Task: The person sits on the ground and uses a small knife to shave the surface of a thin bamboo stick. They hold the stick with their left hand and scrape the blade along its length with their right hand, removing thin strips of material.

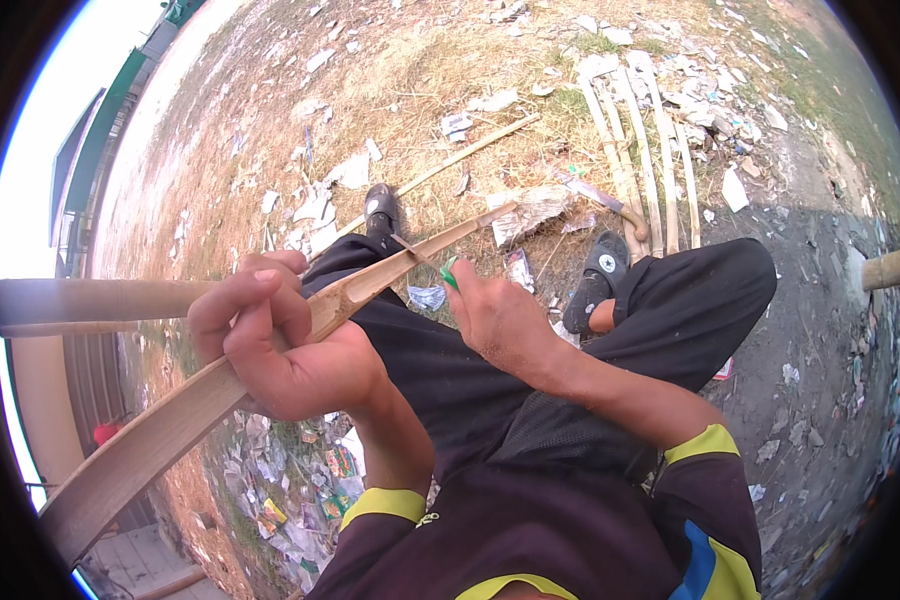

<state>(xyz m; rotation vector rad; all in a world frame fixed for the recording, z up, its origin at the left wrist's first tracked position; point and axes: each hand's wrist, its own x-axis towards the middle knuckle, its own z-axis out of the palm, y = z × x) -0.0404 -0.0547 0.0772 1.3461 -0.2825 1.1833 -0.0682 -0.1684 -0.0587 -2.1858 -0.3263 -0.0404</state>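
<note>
At far left, a pole (90,300) runs level into view; its support is not visible. Beside it the strip (160,445), a length of split bamboo, slants across from lower left, over the person's legs, to a tip near the middle. Wrapper litter (275,510) lies on the ground below. The left hand (300,355) is wrapped around the strip near mid-length, apparently to steady it against the blade. The left shoe (380,215) stands past the strip, knees apart, which seems to leave working room. The knife (448,274) lies with its blade across the strip's far part, held by its green handle. The right hand (505,325) is closed around that handle, probably for control near the edge. Farther right, a machete (602,198) rests on the ground beyond the right shoe (598,285), within likely reach. Slats (660,130) lie roughly side by side, presumably grouped for access.
</note>
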